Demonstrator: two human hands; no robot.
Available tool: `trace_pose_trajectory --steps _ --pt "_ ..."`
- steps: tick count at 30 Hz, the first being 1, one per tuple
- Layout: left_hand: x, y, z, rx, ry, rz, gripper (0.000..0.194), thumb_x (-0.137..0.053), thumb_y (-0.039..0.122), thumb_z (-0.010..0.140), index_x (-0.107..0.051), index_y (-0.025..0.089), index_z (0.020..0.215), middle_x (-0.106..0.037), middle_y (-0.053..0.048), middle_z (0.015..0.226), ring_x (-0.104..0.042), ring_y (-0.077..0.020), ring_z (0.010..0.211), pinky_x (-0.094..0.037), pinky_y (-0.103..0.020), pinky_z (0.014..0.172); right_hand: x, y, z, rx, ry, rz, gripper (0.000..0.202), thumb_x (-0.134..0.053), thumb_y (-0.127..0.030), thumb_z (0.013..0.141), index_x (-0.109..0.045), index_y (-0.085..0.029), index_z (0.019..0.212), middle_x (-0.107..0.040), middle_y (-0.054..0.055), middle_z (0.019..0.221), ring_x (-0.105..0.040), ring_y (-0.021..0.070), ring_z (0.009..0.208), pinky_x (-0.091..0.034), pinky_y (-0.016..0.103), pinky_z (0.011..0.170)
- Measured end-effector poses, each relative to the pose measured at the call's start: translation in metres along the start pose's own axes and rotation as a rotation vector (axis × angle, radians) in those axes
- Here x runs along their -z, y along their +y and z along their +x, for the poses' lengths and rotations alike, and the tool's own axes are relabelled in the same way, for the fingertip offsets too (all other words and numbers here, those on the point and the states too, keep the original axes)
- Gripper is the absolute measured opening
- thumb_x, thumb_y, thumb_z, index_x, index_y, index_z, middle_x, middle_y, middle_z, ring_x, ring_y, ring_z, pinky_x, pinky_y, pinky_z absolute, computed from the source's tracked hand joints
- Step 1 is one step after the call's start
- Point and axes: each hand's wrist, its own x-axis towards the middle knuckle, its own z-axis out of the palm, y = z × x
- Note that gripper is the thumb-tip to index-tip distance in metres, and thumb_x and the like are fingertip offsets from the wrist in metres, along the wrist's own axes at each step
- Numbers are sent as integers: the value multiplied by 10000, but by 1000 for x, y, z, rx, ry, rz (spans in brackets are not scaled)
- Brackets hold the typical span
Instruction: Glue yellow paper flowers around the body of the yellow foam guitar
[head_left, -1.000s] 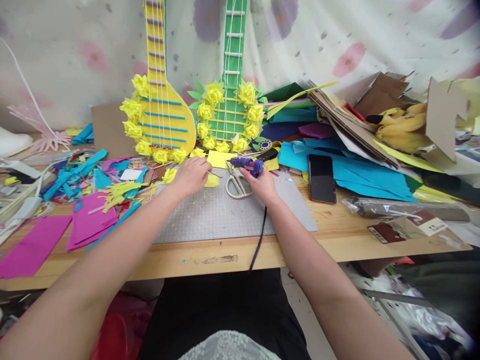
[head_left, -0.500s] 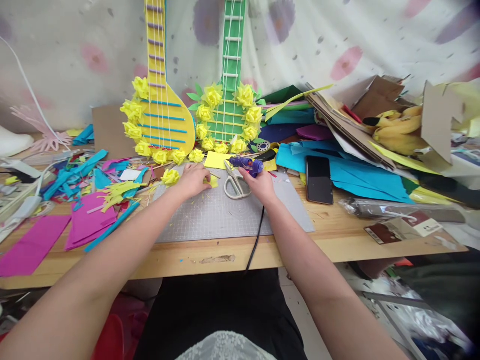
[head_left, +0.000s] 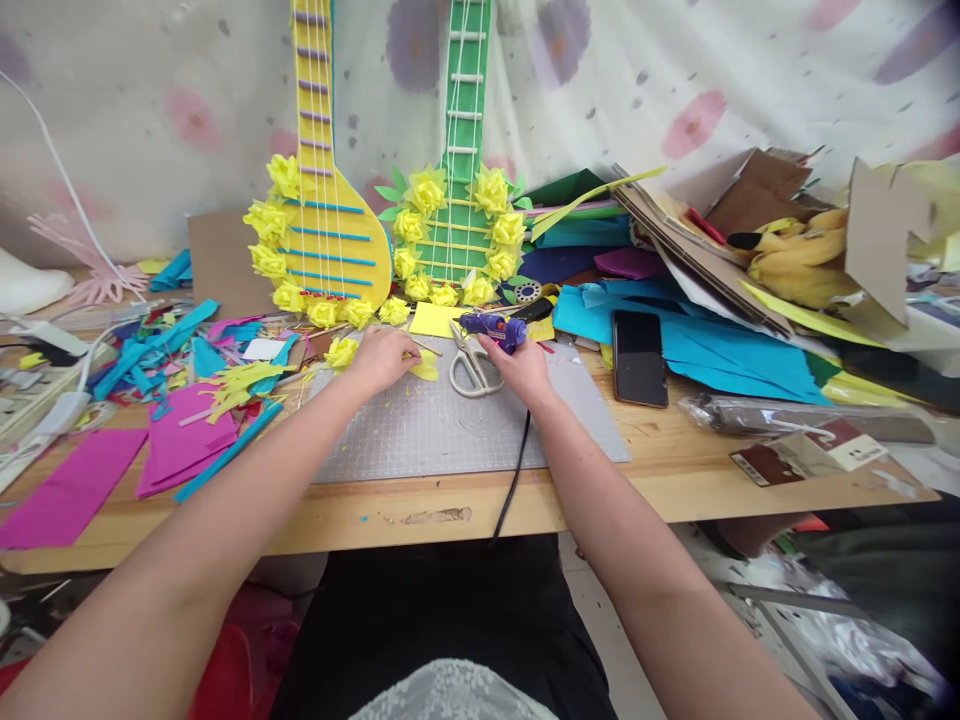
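Observation:
My right hand (head_left: pixel 523 368) is wrapped around a purple hot glue gun (head_left: pixel 495 328), its nozzle pointing left and its black cord running down over the table edge. Scissors (head_left: pixel 472 370) with pale handles lie just left of that hand, under the gun's front end. My left hand (head_left: pixel 384 360) is closed at the fingertips on a small yellow paper petal (head_left: pixel 426 367); a thin stick shows beside the fingers. Against its wrist side sits a yellow paper flower (head_left: pixel 341 353). Both hands are over the grey cutting mat (head_left: pixel 450 440). A yellow paper sheet (head_left: pixel 433 320) lies behind them.
Yellow (head_left: pixel 337 220) and green (head_left: pixel 461 225) guitar-shaped crafts with paper flowers stand at the back. Magenta paper (head_left: pixel 75 490) and scraps cover the left. On the right are a phone (head_left: pixel 639 358), blue paper (head_left: pixel 720 350), cardboard (head_left: pixel 874 245) and a plastic-wrapped packet (head_left: pixel 802 418).
My left fingers have shifted slightly and the yellow petal at their tips has turned, showing more of its surface. My right hand and the glue gun stay nearly in place.

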Motion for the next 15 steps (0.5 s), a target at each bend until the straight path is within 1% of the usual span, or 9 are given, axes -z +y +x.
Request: trace_pose_trajectory --steps 3,5,7,9,11,13,15 --pt "3 2 -1 28 60 -61 118 -585 215 725 -689 212 669 -717 -51 856 -630 -247 880 -400 -400 878 0 0 0 -14 -4 23 410 -647 -527 717 -707 -158 886 -713 118 820 -671 294 864 -509 402 774" --pt "3 7 -5 109 139 -142 104 -562 198 724 -664 203 709 -701 -51 834 -628 -227 825 -431 -363 814 0 1 0 -13 -14 84 416 -646 -538 708 -700 -163 880 -710 104 792 -673 267 819 -513 378 748" --pt "0 14 -10 221 233 -266 85 -550 192 725 -626 203 761 -678 -37 800 -620 -201 768 -445 -319 729 -1 2 0 -21 -54 185 421 -636 -554 705 -689 -170 868 -704 81 757 -655 211 685 -514 331 657" --pt "-9 22 -17 325 304 -417 83 -536 191 739 -583 208 805 -649 -13 758 -609 -172 706 -438 -283 659 -2 2 -1 -27 -116 287 430 -628 -577 698 -675 -173 836 -694 62 729 -579 146 525 -482 286 538" --pt "-22 28 -23 382 327 -533 64 -531 185 742 -546 210 798 -629 5 739 -589 -144 638 -427 -263 613 -2 2 -2 -15 -177 363 437 -631 -599 682 -660 -175 786 -681 52 706 -497 104 439 -439 264 464" --pt "-36 29 -27 390 372 -632 98 -528 193 755 -531 213 850 -625 12 761 -580 -126 604 -432 -254 599 -1 0 -5 18 -223 394 441 -635 -612 671 -646 -177 745 -668 47 692 -471 92 431 -423 257 452" --pt "-45 27 -28 402 418 -715 113 -535 216 769 -524 213 881 -614 19 744 -585 -118 580 -446 -252 596 1 -1 -6 40 -246 367 436 -636 -608 674 -645 -178 739 -661 45 687 -494 101 462 -433 259 478"
